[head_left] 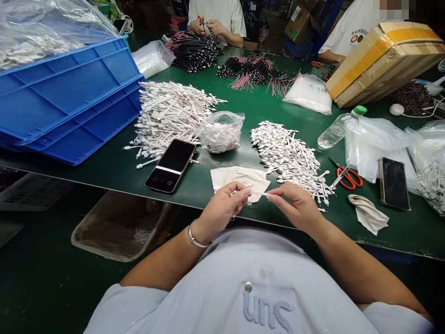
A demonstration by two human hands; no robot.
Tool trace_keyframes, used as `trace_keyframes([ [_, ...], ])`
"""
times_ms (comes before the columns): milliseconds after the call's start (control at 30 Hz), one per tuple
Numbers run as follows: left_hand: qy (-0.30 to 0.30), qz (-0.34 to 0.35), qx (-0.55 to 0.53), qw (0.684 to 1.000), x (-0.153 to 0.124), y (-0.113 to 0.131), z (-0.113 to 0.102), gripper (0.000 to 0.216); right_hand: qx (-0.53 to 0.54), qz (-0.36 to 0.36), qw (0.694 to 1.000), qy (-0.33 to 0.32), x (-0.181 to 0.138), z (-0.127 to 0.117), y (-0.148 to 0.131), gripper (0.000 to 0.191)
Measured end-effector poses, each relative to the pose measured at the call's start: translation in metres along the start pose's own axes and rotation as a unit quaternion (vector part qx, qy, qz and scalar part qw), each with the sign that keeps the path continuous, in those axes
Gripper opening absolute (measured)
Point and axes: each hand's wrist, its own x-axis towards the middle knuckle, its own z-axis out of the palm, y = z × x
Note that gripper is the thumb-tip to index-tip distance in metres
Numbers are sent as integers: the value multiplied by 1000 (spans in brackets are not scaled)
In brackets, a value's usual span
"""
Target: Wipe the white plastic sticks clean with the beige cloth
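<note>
My left hand [224, 208] and my right hand [295, 204] are held close together at the near edge of the green table [243, 109]. Both pinch the ends of one short white cable piece [259, 193] stretched between them. My left wrist wears a silver bangle. Just behind the hands lies a beige cloth [239, 178]. To the right of it is a pile of white cable pieces [290, 157], and a larger pile [170, 116] lies further left. A small clear bag of parts [220, 132] sits between the piles.
A black phone [171, 165] lies left of the cloth, stacked blue crates [69, 99] far left. Red scissors [347, 177], a second phone [393, 183], a water bottle [339, 127], plastic bags and a cardboard box [382, 62] are right. Two other people work across the table by black cable bundles [194, 51].
</note>
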Motion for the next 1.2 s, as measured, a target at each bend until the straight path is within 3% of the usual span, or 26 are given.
trace_keyframes([
  [200,-3,-36,-24,999,-1,-3,0,35,-103,-110,986,65,-7,2,-3,9],
  [267,-16,-32,-23,999,-2,-4,-1,36,-130,-128,980,82,-9,2,-5,8],
  [433,-27,-2,-11,1000,-5,-4,-1,33,-118,-117,981,101,-14,2,-7,13],
  [633,-32,-10,-16,999,-6,-4,1,35,-93,-96,986,104,-18,8,-7,5],
  [733,-40,-29,-40,998,-4,-7,2,36,-51,-92,993,59,-22,11,-12,6],
  [867,-25,-34,-121,992,2,-10,0,28,5,-88,993,-83,-24,5,0,25],
  [1033,-29,-105,-233,966,8,-5,-4,16,-203,-15,979,-17,-3,-18,46,11],
  [1067,-22,-123,-245,962,8,-3,-4,13,-244,-7,969,-32,6,-20,53,6],
  [1200,-13,-143,-250,958,7,-2,-4,11,-399,7,905,-150,43,-12,63,18],
])
